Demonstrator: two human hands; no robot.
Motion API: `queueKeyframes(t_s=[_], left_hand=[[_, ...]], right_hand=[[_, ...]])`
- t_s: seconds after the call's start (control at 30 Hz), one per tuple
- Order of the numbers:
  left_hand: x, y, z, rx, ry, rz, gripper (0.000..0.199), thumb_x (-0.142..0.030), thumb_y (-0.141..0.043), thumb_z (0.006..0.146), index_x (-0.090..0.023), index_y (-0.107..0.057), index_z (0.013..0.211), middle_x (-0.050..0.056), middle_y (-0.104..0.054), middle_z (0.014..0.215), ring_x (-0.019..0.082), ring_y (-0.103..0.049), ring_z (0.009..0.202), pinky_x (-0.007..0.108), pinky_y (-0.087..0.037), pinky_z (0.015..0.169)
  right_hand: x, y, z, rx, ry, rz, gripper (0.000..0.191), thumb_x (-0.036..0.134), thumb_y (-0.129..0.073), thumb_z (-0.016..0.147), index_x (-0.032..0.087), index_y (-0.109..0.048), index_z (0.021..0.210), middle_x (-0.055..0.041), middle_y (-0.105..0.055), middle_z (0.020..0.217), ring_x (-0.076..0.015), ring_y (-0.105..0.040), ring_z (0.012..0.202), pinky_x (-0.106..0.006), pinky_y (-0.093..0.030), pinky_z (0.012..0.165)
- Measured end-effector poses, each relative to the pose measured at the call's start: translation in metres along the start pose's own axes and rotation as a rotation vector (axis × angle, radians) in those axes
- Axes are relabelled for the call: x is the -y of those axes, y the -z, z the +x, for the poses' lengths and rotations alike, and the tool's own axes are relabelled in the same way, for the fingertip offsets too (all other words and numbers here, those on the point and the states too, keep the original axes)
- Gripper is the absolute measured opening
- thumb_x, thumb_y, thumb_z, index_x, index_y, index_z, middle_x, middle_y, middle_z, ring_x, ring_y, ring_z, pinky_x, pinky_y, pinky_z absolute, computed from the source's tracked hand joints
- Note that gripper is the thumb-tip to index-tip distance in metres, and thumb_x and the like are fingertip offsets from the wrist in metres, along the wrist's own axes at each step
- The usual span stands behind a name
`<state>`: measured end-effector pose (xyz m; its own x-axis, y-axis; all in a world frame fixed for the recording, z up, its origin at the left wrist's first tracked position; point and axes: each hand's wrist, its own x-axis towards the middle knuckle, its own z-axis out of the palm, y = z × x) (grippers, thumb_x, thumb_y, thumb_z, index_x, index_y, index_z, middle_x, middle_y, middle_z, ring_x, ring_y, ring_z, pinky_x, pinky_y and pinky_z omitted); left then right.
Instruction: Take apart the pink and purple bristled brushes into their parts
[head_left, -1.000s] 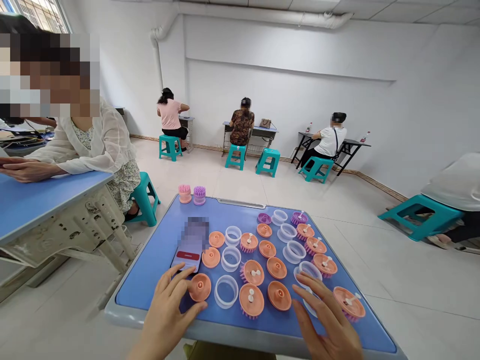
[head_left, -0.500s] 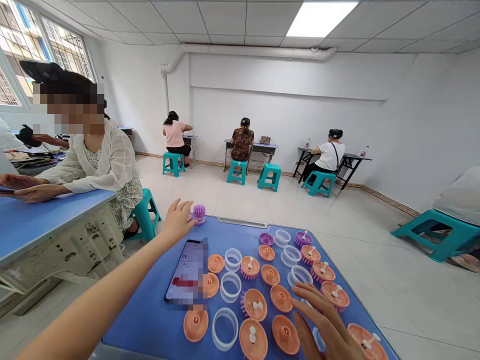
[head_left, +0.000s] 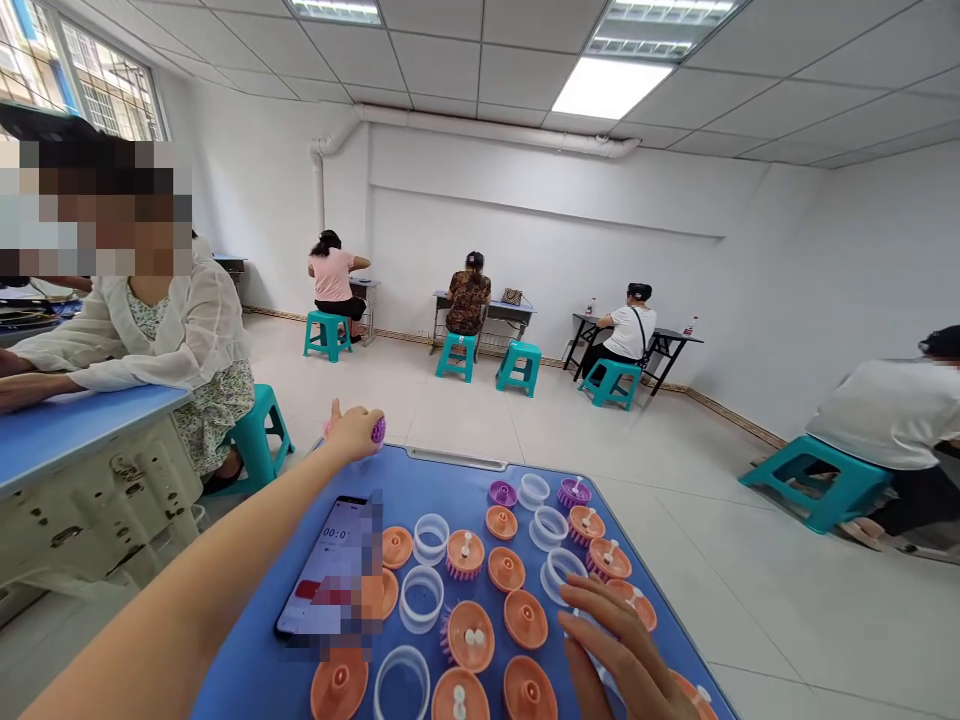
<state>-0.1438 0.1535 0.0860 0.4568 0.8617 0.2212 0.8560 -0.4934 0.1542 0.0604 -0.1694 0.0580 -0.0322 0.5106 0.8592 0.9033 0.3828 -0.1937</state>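
My left hand (head_left: 355,434) reaches to the far left corner of the blue desk, fingers closed round a purple bristle scrubber (head_left: 379,431) that mostly hides behind it. A bit of pink shows at the hand's other side. My right hand (head_left: 626,645) hovers low at the right with fingers apart, partly covering a clear plastic ring (head_left: 562,575). Around it lie orange round caps (head_left: 525,620) and orange bristle heads with white stems (head_left: 609,558). Further left are more clear rings (head_left: 422,598) and an orange bristle head (head_left: 471,637) with white plungers.
A phone (head_left: 330,570) showing a timer lies on the desk's left (head_left: 251,650). Purple parts (head_left: 502,493) stand toward the far edge. A person in a white top (head_left: 180,320) sits at the neighbouring desk (head_left: 90,425). Other people sit on teal stools (head_left: 328,335) beyond.
My left hand has gone from spread fingers beside the purple scrubber to closing round it. The view has shifted, so the desk sits further left and lower. My right hand stays spread.
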Motion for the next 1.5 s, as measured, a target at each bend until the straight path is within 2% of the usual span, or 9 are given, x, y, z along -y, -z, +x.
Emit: queueKeyframes(t_s=[0.17, 0.27, 0.43, 0.6, 0.83, 1.0, 1.1, 1.37, 1.5], left_hand=[[-0.035, 0.032, -0.037, -0.054, -0.179, -0.089, 0.062, -0.023, -0.053, 0.071, -0.024, -0.032, 0.130, 0.009, -0.049, 0.119, 0.021, -0.055, 0.101, 0.031, -0.046, 0.082], [-0.058, 0.040, -0.072, -0.141, -0.348, -0.115, 0.067, -0.017, -0.054, 0.070, -0.025, -0.029, 0.132, 0.008, -0.052, 0.108, 0.021, -0.057, 0.092, 0.030, -0.048, 0.073], [-0.077, 0.027, -0.117, -0.327, -0.650, 0.136, 0.071, 0.002, -0.046, 0.070, -0.031, -0.032, 0.131, 0.008, -0.053, 0.104, 0.020, -0.056, 0.089, 0.034, -0.047, 0.074], [-0.087, 0.016, -0.136, -0.460, -0.748, 0.134, 0.072, 0.000, -0.050, 0.069, -0.032, -0.031, 0.131, 0.008, -0.054, 0.104, 0.021, -0.054, 0.089, 0.035, -0.046, 0.075], [-0.088, 0.010, -0.130, -0.441, -0.744, -0.224, 0.059, -0.008, -0.048, 0.078, -0.025, -0.032, 0.132, 0.010, -0.055, 0.116, 0.023, -0.052, 0.104, 0.039, -0.044, 0.086], [-0.078, 0.008, -0.125, -0.134, -0.510, -0.640, 0.049, -0.030, -0.058, 0.078, -0.023, -0.042, 0.123, 0.009, -0.056, 0.119, 0.023, -0.054, 0.109, 0.037, -0.046, 0.091], [-0.072, 0.004, -0.129, -0.028, -0.407, -0.749, 0.048, -0.035, -0.061, 0.074, -0.020, -0.046, 0.117, 0.009, -0.059, 0.115, 0.022, -0.058, 0.101, 0.036, -0.049, 0.087], [-0.062, -0.015, -0.132, -0.238, -0.553, -0.439, 0.042, -0.042, -0.045, 0.084, -0.015, -0.045, 0.116, 0.015, -0.060, 0.111, 0.025, -0.057, 0.103, 0.038, -0.048, 0.086], [-0.065, -0.012, -0.133, -0.200, -0.425, -0.512, 0.044, -0.045, -0.025, 0.089, -0.013, -0.049, 0.108, 0.011, -0.065, 0.088, 0.021, -0.061, 0.076, 0.032, -0.049, 0.070]], right_hand=[[0.011, -0.014, 0.028, 0.081, -0.041, 0.195, 0.027, 0.007, -0.048, 0.082, 0.022, -0.056, 0.102, -0.0086, -0.061, 0.100, -0.0181, -0.061, 0.094, -0.029, -0.055, 0.073], [0.018, -0.034, 0.048, 0.131, -0.192, 0.300, 0.024, 0.016, -0.048, 0.085, 0.023, -0.054, 0.107, -0.0086, -0.060, 0.104, -0.0182, -0.061, 0.093, -0.033, -0.055, 0.076], [0.027, -0.061, 0.065, 0.343, -0.473, 0.453, 0.053, 0.031, -0.059, 0.078, 0.023, -0.040, 0.126, -0.0103, -0.052, 0.117, -0.0183, -0.061, 0.087, -0.037, -0.055, 0.074], [0.029, -0.078, 0.064, 0.396, -0.517, 0.546, 0.064, 0.031, -0.067, 0.072, 0.028, -0.037, 0.129, -0.0065, -0.052, 0.120, -0.0203, -0.057, 0.097, -0.037, -0.052, 0.079], [0.015, -0.086, 0.059, 0.208, -0.602, 0.649, 0.048, 0.025, -0.067, 0.069, 0.024, -0.050, 0.114, -0.0049, -0.058, 0.106, -0.0202, -0.057, 0.094, -0.036, -0.048, 0.082], [0.007, -0.084, 0.060, 0.215, -0.964, 1.122, 0.047, 0.036, -0.071, 0.063, 0.021, -0.049, 0.102, -0.0006, -0.057, 0.088, -0.0137, -0.058, 0.073, -0.029, -0.051, 0.065], [0.006, -0.083, 0.059, 0.302, -1.038, 1.237, 0.049, 0.043, -0.070, 0.064, 0.022, -0.047, 0.103, -0.0002, -0.057, 0.089, -0.0122, -0.060, 0.068, -0.026, -0.052, 0.058], [0.001, -0.093, 0.058, 0.417, -0.972, 1.140, 0.046, 0.049, -0.065, 0.068, 0.021, -0.051, 0.102, 0.0029, -0.058, 0.070, -0.0113, -0.058, 0.055, -0.027, -0.052, 0.057], [0.005, -0.094, 0.052, 0.368, -0.758, 1.064, 0.041, 0.037, -0.067, 0.070, 0.024, -0.050, 0.105, -0.0012, -0.060, 0.091, -0.0136, -0.060, 0.075, -0.029, -0.051, 0.069]])
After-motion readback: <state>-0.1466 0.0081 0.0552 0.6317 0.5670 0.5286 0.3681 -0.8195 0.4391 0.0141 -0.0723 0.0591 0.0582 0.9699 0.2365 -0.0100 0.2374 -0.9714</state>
